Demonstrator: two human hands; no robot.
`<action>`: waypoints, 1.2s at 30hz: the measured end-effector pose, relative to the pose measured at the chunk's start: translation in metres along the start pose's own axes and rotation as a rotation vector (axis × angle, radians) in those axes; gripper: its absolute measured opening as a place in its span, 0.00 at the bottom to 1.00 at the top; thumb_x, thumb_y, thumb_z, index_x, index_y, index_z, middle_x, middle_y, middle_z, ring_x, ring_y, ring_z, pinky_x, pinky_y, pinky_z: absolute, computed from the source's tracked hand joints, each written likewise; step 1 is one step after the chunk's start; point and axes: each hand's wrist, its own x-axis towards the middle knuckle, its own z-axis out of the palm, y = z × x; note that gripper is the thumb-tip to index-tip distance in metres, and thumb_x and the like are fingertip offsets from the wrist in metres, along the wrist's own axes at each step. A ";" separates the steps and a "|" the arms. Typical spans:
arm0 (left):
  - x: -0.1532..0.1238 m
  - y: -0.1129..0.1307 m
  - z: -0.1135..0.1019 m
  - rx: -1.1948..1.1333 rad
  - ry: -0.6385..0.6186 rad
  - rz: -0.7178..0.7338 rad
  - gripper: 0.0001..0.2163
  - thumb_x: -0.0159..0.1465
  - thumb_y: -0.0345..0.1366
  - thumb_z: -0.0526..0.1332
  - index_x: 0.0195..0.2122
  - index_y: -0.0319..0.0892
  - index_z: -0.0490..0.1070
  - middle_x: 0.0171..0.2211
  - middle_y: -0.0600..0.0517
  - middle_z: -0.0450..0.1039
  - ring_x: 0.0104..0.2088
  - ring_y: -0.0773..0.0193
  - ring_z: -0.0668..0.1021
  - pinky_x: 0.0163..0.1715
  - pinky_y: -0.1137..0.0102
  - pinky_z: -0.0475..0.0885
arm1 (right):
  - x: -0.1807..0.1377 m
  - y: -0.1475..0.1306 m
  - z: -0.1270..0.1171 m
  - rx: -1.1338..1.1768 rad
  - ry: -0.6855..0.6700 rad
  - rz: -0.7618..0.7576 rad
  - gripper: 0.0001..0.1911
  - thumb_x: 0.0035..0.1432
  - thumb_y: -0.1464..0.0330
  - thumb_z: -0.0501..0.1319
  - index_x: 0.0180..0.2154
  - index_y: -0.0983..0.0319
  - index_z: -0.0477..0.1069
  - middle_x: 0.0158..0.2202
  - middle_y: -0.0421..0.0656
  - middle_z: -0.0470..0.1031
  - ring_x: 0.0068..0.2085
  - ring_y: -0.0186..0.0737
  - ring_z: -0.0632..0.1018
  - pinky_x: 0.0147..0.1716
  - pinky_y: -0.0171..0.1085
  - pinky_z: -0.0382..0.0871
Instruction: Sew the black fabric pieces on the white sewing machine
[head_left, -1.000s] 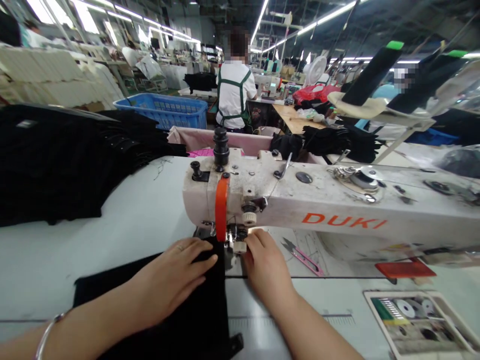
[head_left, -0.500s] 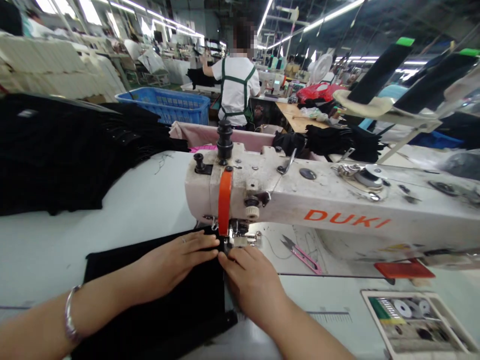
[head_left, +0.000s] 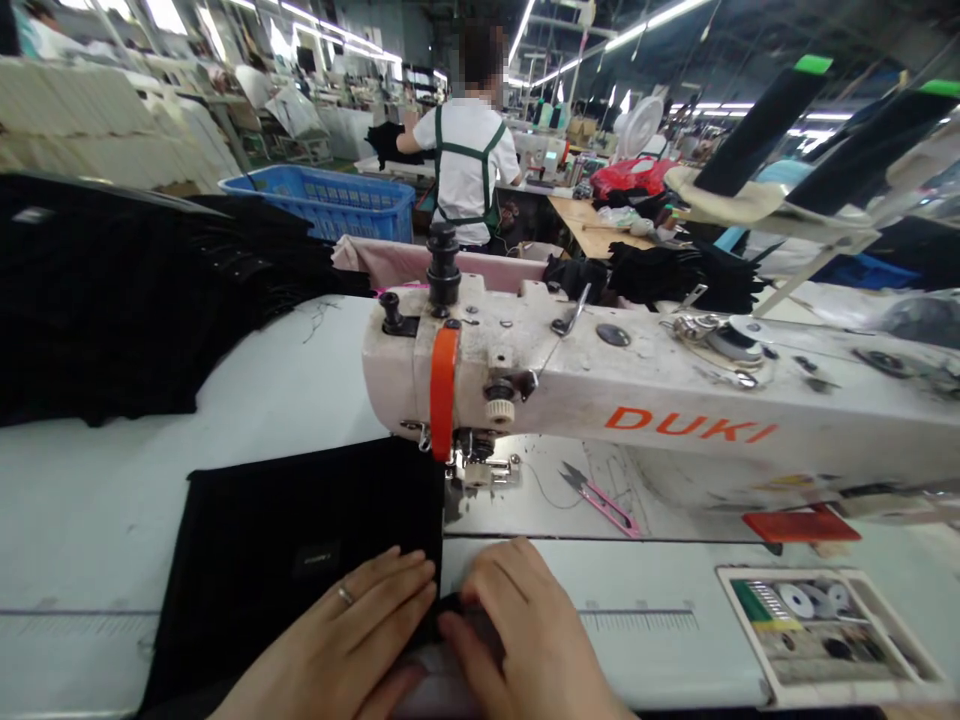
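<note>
A black fabric piece [head_left: 300, 530] with a small dark label lies flat on the white table, its right edge under the needle of the white DUKI sewing machine [head_left: 637, 400]. My left hand [head_left: 345, 640] rests flat on the fabric's near right corner, a ring on one finger. My right hand [head_left: 525, 640] presses the same corner from the right, fingertips close to the left hand's. Both hands sit at the table's near edge, well short of the presser foot [head_left: 480, 470].
A heap of black garments [head_left: 127, 290] fills the table's left. Pink-handled thread snips [head_left: 600, 497] lie under the machine arm, and a tray of bobbins [head_left: 817, 625] sits at the right. Behind stand a blue basket [head_left: 330, 205] and a person in a green apron [head_left: 465, 170].
Both hands have slid back from the presser foot toward me along the fabric's right edge. More of the black piece now lies beyond the hands, under the needle.
</note>
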 end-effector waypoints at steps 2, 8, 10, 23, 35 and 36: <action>0.003 -0.005 0.005 0.027 0.019 0.022 0.17 0.75 0.39 0.57 0.61 0.40 0.75 0.61 0.50 0.78 0.58 0.60 0.81 0.62 0.70 0.74 | 0.010 0.001 -0.004 -0.044 -0.026 -0.096 0.07 0.64 0.72 0.68 0.43 0.62 0.74 0.47 0.44 0.81 0.45 0.46 0.77 0.46 0.43 0.71; 0.010 -0.023 0.020 -0.081 0.021 -0.035 0.17 0.73 0.32 0.57 0.61 0.41 0.74 0.60 0.49 0.78 0.59 0.59 0.80 0.61 0.65 0.78 | 0.034 0.006 -0.011 -0.172 -0.191 -0.157 0.04 0.68 0.68 0.68 0.44 0.61 0.76 0.46 0.42 0.82 0.47 0.46 0.78 0.50 0.45 0.73; 0.013 -0.029 0.024 -0.129 0.030 -0.065 0.16 0.73 0.32 0.58 0.61 0.42 0.74 0.60 0.49 0.78 0.59 0.57 0.80 0.60 0.62 0.79 | 0.041 0.009 -0.013 -0.207 -0.241 -0.144 0.04 0.70 0.68 0.66 0.44 0.61 0.76 0.45 0.42 0.81 0.46 0.46 0.78 0.49 0.45 0.73; 0.049 -0.082 0.033 -0.213 0.092 0.009 0.13 0.74 0.35 0.60 0.57 0.41 0.76 0.55 0.45 0.80 0.56 0.56 0.81 0.60 0.60 0.79 | 0.068 0.031 -0.006 -0.370 -0.240 -0.082 0.11 0.72 0.65 0.62 0.51 0.63 0.77 0.44 0.48 0.81 0.45 0.52 0.79 0.45 0.49 0.75; 0.044 -0.117 0.024 -0.329 0.094 0.032 0.10 0.76 0.33 0.58 0.50 0.45 0.81 0.48 0.49 0.83 0.48 0.63 0.83 0.53 0.67 0.80 | 0.070 0.044 -0.003 -0.398 0.016 -0.027 0.10 0.71 0.70 0.59 0.35 0.61 0.75 0.34 0.47 0.77 0.38 0.48 0.74 0.38 0.43 0.67; 0.043 -0.116 0.024 -0.341 0.101 0.011 0.10 0.76 0.34 0.59 0.49 0.45 0.81 0.47 0.50 0.84 0.48 0.64 0.83 0.52 0.68 0.80 | 0.071 0.045 -0.003 -0.429 0.004 -0.009 0.11 0.71 0.69 0.60 0.33 0.61 0.74 0.32 0.46 0.77 0.37 0.47 0.74 0.38 0.43 0.66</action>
